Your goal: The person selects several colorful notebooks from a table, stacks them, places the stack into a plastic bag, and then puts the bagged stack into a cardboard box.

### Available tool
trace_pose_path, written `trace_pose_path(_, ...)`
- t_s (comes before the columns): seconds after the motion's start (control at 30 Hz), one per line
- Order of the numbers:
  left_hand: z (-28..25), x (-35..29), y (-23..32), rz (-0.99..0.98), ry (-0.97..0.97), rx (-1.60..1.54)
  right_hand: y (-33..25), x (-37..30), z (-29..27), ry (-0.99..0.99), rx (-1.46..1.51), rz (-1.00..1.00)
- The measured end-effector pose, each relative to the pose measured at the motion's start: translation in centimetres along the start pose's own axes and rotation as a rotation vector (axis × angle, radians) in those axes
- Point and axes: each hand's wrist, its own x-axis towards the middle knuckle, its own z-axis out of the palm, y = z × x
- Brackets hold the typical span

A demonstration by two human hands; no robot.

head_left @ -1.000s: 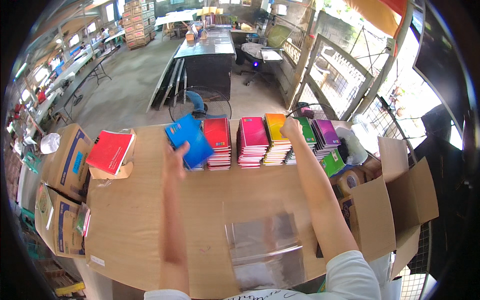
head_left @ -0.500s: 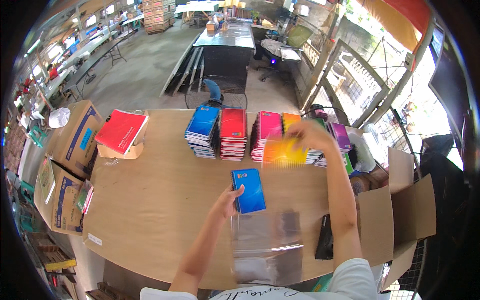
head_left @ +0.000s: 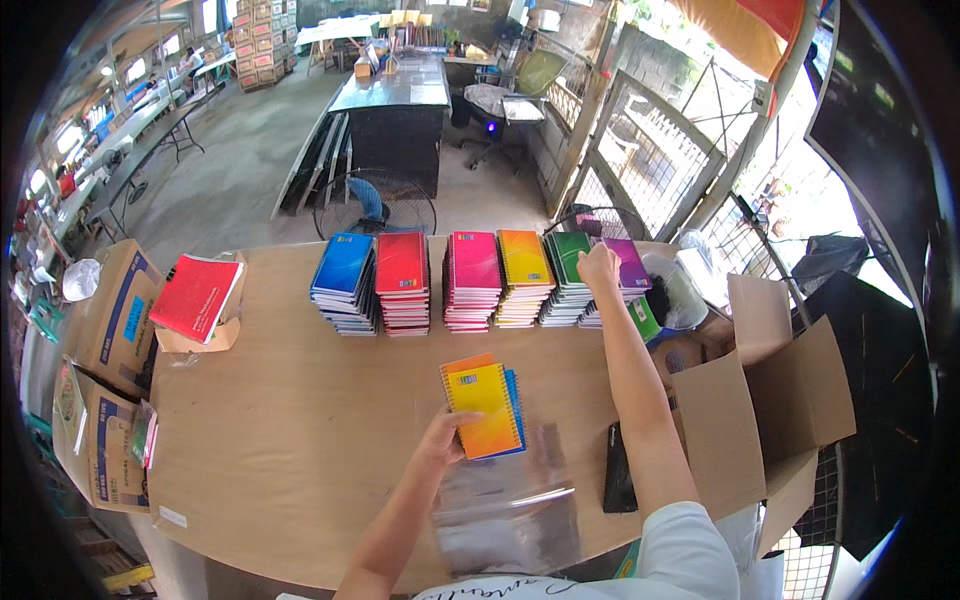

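My left hand [head_left: 447,435] is closed around a small bundle of spiral notebooks, thumb across the front. On top is a yellow notebook [head_left: 480,402]; an orange edge shows behind its upper left, and a blue notebook [head_left: 517,395] sticks out on the right. My right hand [head_left: 600,268] reaches to the far row, its fingers curled at the right edge of the top green notebook [head_left: 568,254], beside the purple stack [head_left: 632,265]. Left of these stand blue [head_left: 345,265], red [head_left: 402,262], pink [head_left: 474,260] and yellow [head_left: 524,257] stacks. Clear plastic sleeves [head_left: 510,520] lie below my left hand.
A red-covered book [head_left: 198,295] rests on a small carton at the table's left. Closed cardboard boxes [head_left: 118,310] stand beyond that edge. At right are a black case [head_left: 619,470], an open carton [head_left: 715,440] and a clear bin [head_left: 685,285]. A fan [head_left: 375,205] stands behind the table.
A yellow notebook has come from the row onto the blue one in my left hand. My right hand has moved back out to the green stack. The view has shifted.
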Motion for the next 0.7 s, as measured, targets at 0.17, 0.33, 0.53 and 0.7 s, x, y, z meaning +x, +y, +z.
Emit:
trace_pose_path(0.17, 0.3, -0.1, 1.0, 0.094, 0.067, -0.019, -1.5, 3.3, 0.7, -0.295, -0.054, 0.274)
trace_pose_path(0.33, 0.8, 0.4, 1.5, 0.13, 0.161, 0.016, -1.2, 2.6, 0.8, -0.088, 0.073, 0.3)
trace_pose_path(0.53, -0.6, 1.0, 0.7, 0.069, 0.076, 0.062, -1.6, -4.6, -8.9, -0.659, 0.276, -0.771)
trace_pose_path(0.7, 0.9, 0.3, -1.6, -0.122, -0.298, -0.323, -8.8, -17.0, -4.0, -0.983, -0.246, -1.292)
